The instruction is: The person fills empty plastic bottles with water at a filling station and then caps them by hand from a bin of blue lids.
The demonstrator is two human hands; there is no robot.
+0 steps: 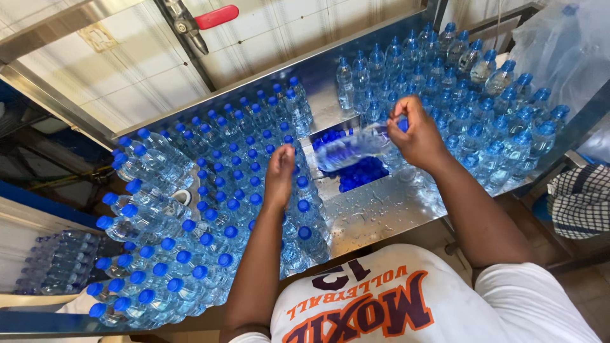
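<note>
My right hand (419, 134) grips a clear plastic water bottle (352, 147) by its blue cap end and holds it on its side, blurred, above the wet steel table (375, 213). My left hand (279, 174) reaches over a dense block of upright blue-capped bottles (210, 209) on the left, its fingers down among their caps; whether it grips one I cannot tell. A second cluster of upright bottles (470, 101) stands to the right, just behind my right hand.
Loose blue caps (359, 174) lie in a recess between the two groups. A pipe valve with a red handle (213, 18) hangs by the tiled wall. Shrink-wrapped bottle packs (54, 260) lie at lower left. A checked cloth (581, 200) hangs at right.
</note>
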